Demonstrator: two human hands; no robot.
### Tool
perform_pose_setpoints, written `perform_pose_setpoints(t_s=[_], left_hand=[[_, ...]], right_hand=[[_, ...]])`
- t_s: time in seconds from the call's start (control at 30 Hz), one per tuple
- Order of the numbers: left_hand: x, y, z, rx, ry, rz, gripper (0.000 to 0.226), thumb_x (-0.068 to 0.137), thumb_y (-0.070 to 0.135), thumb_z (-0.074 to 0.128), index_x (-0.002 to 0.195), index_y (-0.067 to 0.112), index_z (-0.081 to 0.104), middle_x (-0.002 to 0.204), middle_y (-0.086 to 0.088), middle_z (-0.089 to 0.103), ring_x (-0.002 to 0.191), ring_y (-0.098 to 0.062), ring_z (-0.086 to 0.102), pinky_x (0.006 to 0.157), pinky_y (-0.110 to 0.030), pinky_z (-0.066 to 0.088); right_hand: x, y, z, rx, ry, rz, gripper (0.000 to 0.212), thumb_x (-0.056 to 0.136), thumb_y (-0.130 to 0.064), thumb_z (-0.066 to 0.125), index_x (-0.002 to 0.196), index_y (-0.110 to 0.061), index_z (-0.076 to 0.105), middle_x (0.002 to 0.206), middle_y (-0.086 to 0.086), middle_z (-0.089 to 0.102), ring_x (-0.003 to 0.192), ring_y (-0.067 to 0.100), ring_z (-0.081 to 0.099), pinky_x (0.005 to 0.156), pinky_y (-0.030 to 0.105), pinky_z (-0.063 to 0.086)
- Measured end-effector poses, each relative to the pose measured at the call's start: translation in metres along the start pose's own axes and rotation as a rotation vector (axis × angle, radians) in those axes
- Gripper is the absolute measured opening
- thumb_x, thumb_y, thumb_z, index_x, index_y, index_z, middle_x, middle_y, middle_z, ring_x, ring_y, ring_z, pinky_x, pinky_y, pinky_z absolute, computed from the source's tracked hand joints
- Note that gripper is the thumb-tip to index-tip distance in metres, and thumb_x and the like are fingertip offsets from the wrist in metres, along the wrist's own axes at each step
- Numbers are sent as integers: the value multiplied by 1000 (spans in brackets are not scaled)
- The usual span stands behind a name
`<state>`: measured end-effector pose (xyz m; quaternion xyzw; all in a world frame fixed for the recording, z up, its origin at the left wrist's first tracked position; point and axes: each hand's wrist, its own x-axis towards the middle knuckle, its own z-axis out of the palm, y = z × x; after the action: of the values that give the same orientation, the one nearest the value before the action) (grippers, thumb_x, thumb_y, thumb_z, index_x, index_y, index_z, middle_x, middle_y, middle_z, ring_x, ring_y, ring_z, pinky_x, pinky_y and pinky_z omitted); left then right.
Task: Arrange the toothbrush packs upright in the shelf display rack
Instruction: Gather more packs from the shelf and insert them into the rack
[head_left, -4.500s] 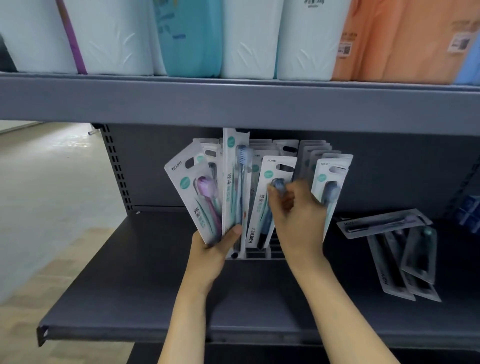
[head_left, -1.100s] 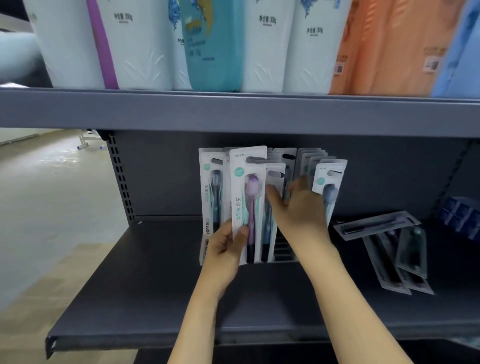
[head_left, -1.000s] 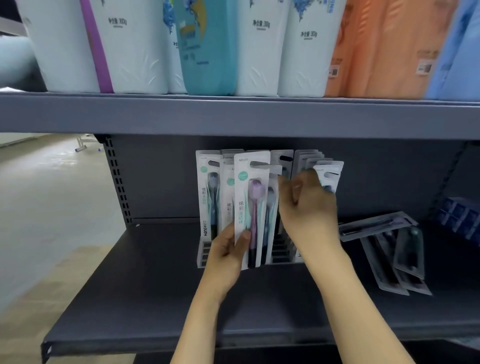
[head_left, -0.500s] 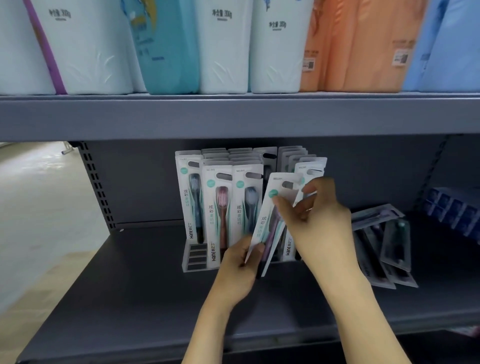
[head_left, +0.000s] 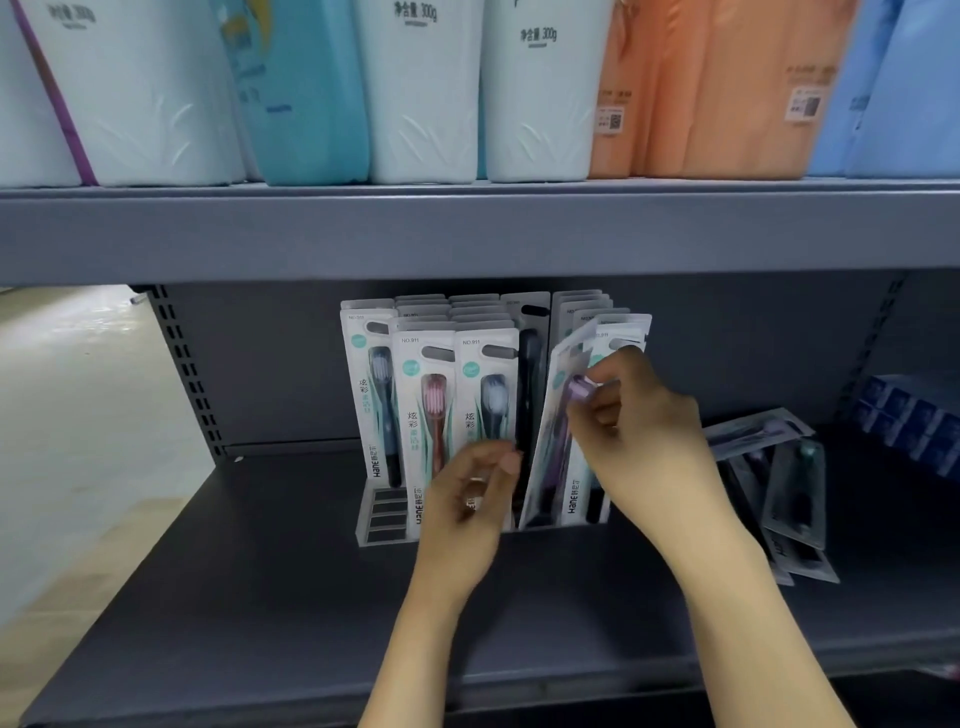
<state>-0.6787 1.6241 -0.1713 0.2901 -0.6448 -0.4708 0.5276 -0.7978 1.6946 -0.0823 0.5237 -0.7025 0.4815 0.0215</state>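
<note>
Toothbrush packs (head_left: 434, 400) stand upright in a clear slotted display rack (head_left: 382, 525) at the middle of a dark grey lower shelf (head_left: 260, 597). Three packs face forward on the rack's left side, with more rows stacked behind them, and a pack holding a black brush (head_left: 530, 384) stands beside them. At the rack's right side, a pack with a purple brush (head_left: 553, 447) leans to the left, its foot down at the rack. The right hand (head_left: 644, 431) pinches this tilted pack near its top between thumb and curled fingers. The left hand (head_left: 470, 499) is blurred; its fingers are loosely bent against the lower front of the upright packs, and whether they grip one cannot be told. Several loose packs (head_left: 779, 483) lie flat on the shelf to the right of the rack. On the upper shelf (head_left: 467, 228) stand white, teal, orange and blue soft packages (head_left: 426, 93) in a row.
</note>
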Motion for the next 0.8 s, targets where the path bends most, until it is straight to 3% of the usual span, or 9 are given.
perform_pose_setpoints(t_s=[0.13, 0.3, 0.4, 0.5, 0.57, 0.7, 0.77, 0.8], left_hand=[[4, 4, -5, 9, 115, 44, 18, 83, 37, 58, 84, 22, 68, 84, 4, 69, 79, -14, 63, 73, -26, 50], [6, 2, -7, 36, 177, 21, 20, 94, 6, 55, 80, 15, 67, 75, -2, 68, 68, -6, 58, 66, -28, 48], [4, -1, -7, 25, 195, -6, 20, 93, 7, 56, 78, 16, 66, 72, 0, 68, 58, -1, 52, 61, -19, 43], [4, -1, -7, 26, 200, -6, 20, 93, 5, 56, 77, 13, 65, 72, -7, 66, 50, 1, 44, 54, -14, 36], [4, -1, -7, 32, 205, -5, 19, 93, 4, 56, 76, 10, 65, 70, -9, 65, 46, 0, 42, 51, -12, 33], [3, 0, -6, 9, 197, -10, 23, 93, 4, 56, 72, 12, 64, 61, 5, 63, 50, 1, 47, 55, -9, 36], [3, 0, -7, 2, 187, -13, 25, 93, 4, 57, 71, 15, 64, 59, 6, 62, 54, -1, 50, 57, -9, 38], [3, 0, -7, 2, 184, -13, 25, 92, 4, 57, 71, 15, 63, 59, 6, 63, 55, -3, 50, 57, -10, 39]], right_hand=[[6, -1, -3, -2, -19, 0, 13, 95, -27, 51, 97, -15, 50, 78, -5, 63, 69, 10, 63, 60, 25, 48], [14, 0, 9, -70, -8, -20, 11, 95, -23, 51, 92, -14, 45, 77, 5, 64, 62, 12, 59, 53, 20, 45], [22, 2, 21, -100, 0, -18, 12, 94, -16, 49, 101, -6, 47, 82, 12, 63, 71, 25, 62, 61, 30, 49], [29, 1, 30, -89, 54, -1, 14, 94, -14, 47, 103, -3, 47, 82, 16, 62, 75, 30, 61, 60, 32, 45], [33, -3, 35, -123, 61, 1, 18, 95, -15, 46, 106, -2, 47, 82, 14, 62, 78, 32, 61, 65, 38, 50], [41, -7, 49, -217, 100, -17, 21, 94, -10, 45, 113, 1, 46, 69, 7, 60, 69, 34, 64, 84, 44, 48], [43, -7, 54, -263, 107, 0, 25, 95, -9, 44, 118, 0, 43, 75, 11, 66, 73, 33, 66, 79, 37, 49], [45, -6, 56, -291, 107, 14, 27, 97, -11, 43, 122, -2, 41, 82, 10, 68, 79, 30, 67, 66, 23, 45]])
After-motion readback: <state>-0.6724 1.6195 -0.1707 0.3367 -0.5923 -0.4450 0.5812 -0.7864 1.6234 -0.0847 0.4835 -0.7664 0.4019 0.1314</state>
